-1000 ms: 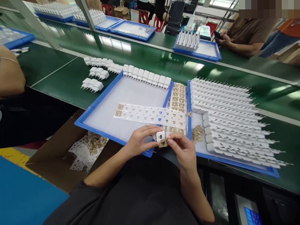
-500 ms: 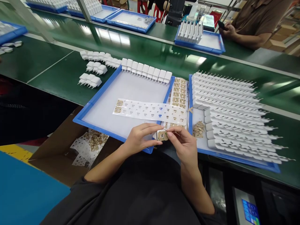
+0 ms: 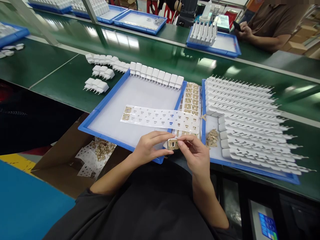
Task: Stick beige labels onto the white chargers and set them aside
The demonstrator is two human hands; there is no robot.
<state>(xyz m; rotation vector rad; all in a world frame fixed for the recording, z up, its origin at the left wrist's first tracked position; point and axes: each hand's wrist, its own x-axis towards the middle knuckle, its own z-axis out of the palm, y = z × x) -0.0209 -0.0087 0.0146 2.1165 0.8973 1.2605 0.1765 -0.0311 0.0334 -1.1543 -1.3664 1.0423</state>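
Between my two hands is a white charger (image 3: 172,144) whose end face carries a tan sticker with a dark port opening. My left hand (image 3: 151,145) grips the charger from the left, thumb below and fingers above. At the sticker's right edge, the thumb and fingertips of my right hand (image 3: 195,150) are pinched together. Just beyond them, a white sticker sheet (image 3: 157,117) lies across the left blue tray, two tan stickers at its left end. More tan sticker sheets (image 3: 192,96) lie between the trays.
A row of white chargers (image 3: 157,76) lines the far side of the left tray (image 3: 100,108). Many chargers fill the right tray (image 3: 250,170), beside a tan scrap pile (image 3: 212,138). A cardboard box (image 3: 62,166) with scraps is at lower left. Across the line, a person (image 3: 270,26) holds a phone.
The sticker now sits flatter and more squarely on the charger's end, with the dark port showing through its opening. Both hands have barely moved.
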